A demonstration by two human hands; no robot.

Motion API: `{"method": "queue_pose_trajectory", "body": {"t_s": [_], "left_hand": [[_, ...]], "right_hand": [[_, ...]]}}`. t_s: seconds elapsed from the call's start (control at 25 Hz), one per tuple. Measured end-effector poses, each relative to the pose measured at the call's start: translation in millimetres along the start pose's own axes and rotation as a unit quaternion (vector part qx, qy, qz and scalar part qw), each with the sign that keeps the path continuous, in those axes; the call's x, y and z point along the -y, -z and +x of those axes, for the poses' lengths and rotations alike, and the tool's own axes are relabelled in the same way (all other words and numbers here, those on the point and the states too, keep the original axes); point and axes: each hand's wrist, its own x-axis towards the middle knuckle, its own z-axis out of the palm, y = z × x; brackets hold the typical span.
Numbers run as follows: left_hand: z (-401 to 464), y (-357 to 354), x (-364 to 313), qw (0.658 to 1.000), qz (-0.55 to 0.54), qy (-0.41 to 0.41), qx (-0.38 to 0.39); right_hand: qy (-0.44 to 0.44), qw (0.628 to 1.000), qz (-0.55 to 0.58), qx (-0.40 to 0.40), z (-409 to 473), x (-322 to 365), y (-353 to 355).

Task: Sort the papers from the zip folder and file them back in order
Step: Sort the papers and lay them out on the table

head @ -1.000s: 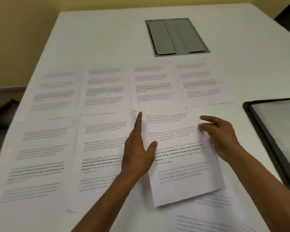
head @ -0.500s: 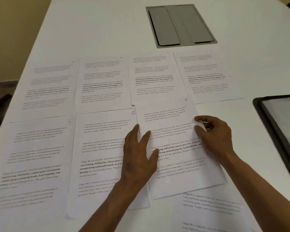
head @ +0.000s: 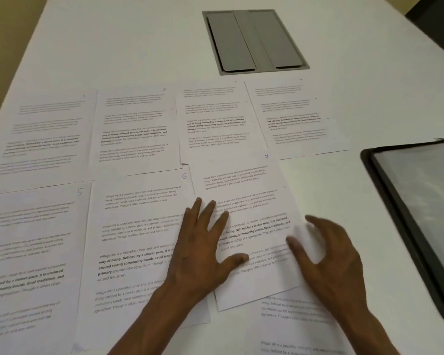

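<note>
Right now my left hand [head: 203,254] presses flat on sheet 7 [head: 244,226] beside sheet 6 [head: 139,242] on the table [head: 139,47]; my right hand [head: 328,254] hovers loose, holding nothing; a careless push could slide 7 crooked over its neighbours

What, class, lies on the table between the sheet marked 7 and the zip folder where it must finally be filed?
Nothing visible. Bare white table separates the sheet marked 7 from the zip folder on its right. The left hand rests flat on that sheet's left edge; the right hand, blurred, is over its right edge.
</note>
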Motion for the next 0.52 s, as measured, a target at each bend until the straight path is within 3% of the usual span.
{"method": "queue_pose_trajectory", "body": {"t_s": [0.08,0.24,0.52], "left_hand": [[-3.0,0.0,0.3,0.998,0.026,-0.023,0.043],[-3.6,1.7,3.1,0.998,0.018,-0.028,0.053],[-6.4,6.9,0.8,0.998,-0.007,-0.02,0.053]], "right_hand": [[-0.018,0.997,-0.043,0.061,-31.9,-14.7,5.2],[0.019,0.982,-0.096,0.165,-53.7,-41.7,17.2],[-0.001,0.978,-0.095,0.186,-53.8,-53.6,51.0]]}}
